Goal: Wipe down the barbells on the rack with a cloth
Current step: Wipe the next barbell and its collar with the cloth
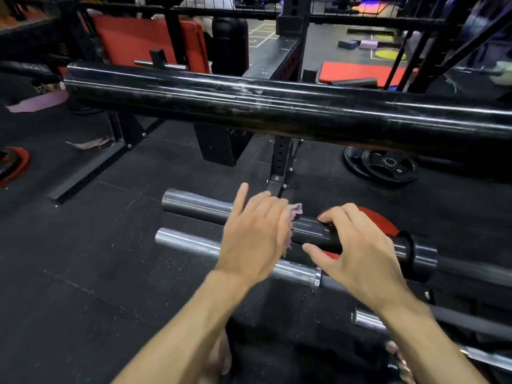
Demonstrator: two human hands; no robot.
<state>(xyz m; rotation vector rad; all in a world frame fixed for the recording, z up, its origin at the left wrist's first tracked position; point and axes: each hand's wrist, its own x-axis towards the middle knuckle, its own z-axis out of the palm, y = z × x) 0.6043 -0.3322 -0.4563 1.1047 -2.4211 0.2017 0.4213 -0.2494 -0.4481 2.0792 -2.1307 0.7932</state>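
Note:
A dark grey barbell sleeve (194,203) lies level in the rack, just above the floor. My left hand (255,234) is draped over it and holds a purple cloth (294,213) against the metal; only a frayed edge of the cloth shows by my palm. My right hand (357,245) arches over the same sleeve further right, fingertips on its far side and thumb on its near side, next to a red plate (381,223). A chrome sleeve (188,241) lies just in front. A thick scuffed black sleeve (249,106) crosses the view above both hands.
Another chrome bar end (368,320) sticks out at the lower right. A black weight plate marked 5 (382,164) lies on the rubber floor beyond, and a red plate (13,164) lies at the far left. A black rack upright (279,162) stands behind the hands.

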